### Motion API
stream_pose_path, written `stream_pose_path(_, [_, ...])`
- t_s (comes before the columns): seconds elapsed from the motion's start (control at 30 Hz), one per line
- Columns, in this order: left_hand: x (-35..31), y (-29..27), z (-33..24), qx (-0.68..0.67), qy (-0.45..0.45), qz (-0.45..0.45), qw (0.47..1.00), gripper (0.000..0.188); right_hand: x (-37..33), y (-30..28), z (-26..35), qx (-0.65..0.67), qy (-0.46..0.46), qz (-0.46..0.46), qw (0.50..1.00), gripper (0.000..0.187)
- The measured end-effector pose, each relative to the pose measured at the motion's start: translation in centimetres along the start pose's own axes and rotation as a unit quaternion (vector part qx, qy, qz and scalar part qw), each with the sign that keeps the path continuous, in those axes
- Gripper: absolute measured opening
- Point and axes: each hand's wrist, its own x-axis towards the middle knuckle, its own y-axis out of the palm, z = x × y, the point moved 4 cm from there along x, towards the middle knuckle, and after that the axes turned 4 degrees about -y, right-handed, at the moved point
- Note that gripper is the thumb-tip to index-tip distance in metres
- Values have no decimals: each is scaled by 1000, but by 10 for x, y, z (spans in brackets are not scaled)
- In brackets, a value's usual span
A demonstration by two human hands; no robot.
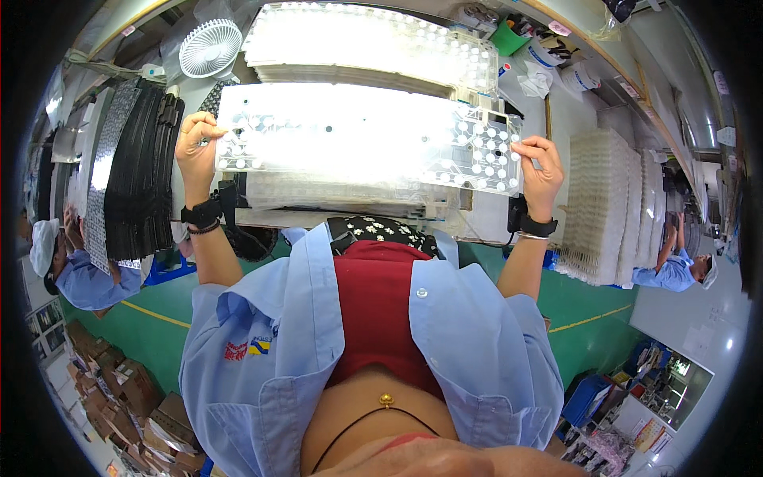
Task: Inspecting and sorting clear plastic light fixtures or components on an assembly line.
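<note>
Stretched between my two hands is a keyboard membrane sheet [486, 151], clear with white round domes and fine traces. Its middle is washed out by glare. At the sheet's left end, my left hand [199, 143] pinches the edge between thumb and fingers. The right edge is gripped the same way by my right hand [542, 171]. Held nearly level, the sheet tilts slightly down to the right. Below it in the picture lies a stack of pale sheets [278, 191], partly hidden. Another stack of similar domed sheets [469, 63] sits behind.
A white fan [210, 48] stands at the back left. Black keyboard-like panels [143, 167] are stacked at left, pale sheets [596, 207] at right. A green container [509, 36] and crumpled white paper [536, 81] lie back right. Co-workers [87, 278] [675, 270] are at both sides.
</note>
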Motion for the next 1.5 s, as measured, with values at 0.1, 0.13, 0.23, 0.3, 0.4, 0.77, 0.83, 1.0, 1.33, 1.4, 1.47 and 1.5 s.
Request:
stream_pose_path(0.1, [-3,-1,4,-10,-10,0,1000,17,1,2,3,5,-1,6,1000,21])
stream_pose_path(0.13, [-4,-1,5,-14,-15,-3,1000,16,2,3,3,6,-1,10,1000,21])
stream_pose_path(0.23, [-5,-2,13,-21,-20,-1,1000,16,1,6,1,16,-8,11,1000,22])
stream_pose_path(0.3, [-6,0,14,-19,-23,6,1000,16,1,6,2,15,5,9,1000,22])
stream_pose_path(0.4, [-9,-3,21,-15,-32,8,999,15,2,8,6,4,-23,23,999,22])
stream_pose_path(0.77, [-41,3,54,-5,-83,62,995,12,-19,33,-3,-14,-26,70,997,21])
stream_pose_path(0.83, [-61,12,68,-2,-166,112,980,13,-34,47,-16,-17,-23,93,995,19])
stream_pose_path(1.0, [-97,33,77,-93,-300,151,937,14,-62,76,-26,-123,-48,188,973,18])
stream_pose_path(1.33, [-99,47,68,-84,-345,102,929,42,-54,191,40,8,-138,315,939,34])
stream_pose_path(1.4, [-101,50,70,-81,-350,94,929,42,-52,197,43,-12,-161,326,932,38])
stream_pose_path(1.47, [-103,51,71,-79,-348,80,931,42,-51,201,49,-61,-147,375,913,42])
stream_pose_path(1.5, [-103,52,70,-78,-350,78,930,42,-52,202,52,-60,-149,377,912,42])
